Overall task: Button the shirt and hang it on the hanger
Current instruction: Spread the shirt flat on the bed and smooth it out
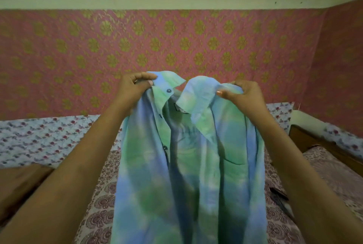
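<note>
A blue-and-green checked shirt [196,155] hangs in the air in front of me, its front open and unbuttoned. My left hand [133,86] pinches the left collar end beside the top dark button [169,90]. My right hand [243,92] grips the right collar end. The two collar halves stand a little apart. More dark buttons run down the left placket. A chest pocket shows on the right panel. A dark object [279,194] lies on the bed at the right, partly hidden by my forearm; I cannot tell whether it is the hanger.
Below the shirt is a bed with a maroon-patterned sheet [98,204]. A floral white cloth [39,139] covers the far side along the pink, gold-flowered wall [176,43]. A wooden bed frame [314,141] runs at the right.
</note>
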The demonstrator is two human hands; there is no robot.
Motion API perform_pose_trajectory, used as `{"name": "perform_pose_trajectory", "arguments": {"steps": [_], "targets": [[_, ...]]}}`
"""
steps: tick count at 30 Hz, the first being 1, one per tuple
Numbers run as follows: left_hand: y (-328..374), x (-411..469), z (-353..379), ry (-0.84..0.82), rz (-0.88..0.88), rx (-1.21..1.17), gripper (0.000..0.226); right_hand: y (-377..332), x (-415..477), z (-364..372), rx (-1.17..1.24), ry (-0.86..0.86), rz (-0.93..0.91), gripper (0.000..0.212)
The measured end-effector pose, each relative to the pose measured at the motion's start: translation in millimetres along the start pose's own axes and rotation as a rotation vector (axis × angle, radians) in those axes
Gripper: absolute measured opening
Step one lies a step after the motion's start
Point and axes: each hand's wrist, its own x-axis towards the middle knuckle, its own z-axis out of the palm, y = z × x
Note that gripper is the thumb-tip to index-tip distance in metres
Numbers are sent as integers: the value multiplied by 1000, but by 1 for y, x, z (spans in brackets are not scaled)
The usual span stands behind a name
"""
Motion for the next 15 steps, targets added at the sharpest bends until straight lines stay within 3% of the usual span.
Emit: {"name": "perform_pose_trajectory", "arguments": {"steps": [7,9,10,12,15], "targets": [[-114,21,42,-185,-154,191,23,109,9,55,-164,-124,175,22],[-155,23,58,-245,-151,272,26,150,5,75,-257,-140,282,40],[-174,23,67,-284,-151,296,26,169,2,83,-283,-127,328,44],[-219,29,87,-360,-174,326,28,212,-1,99,-318,-75,374,29],[-282,34,112,-429,-184,379,33,257,-13,120,-359,13,447,53]]}}
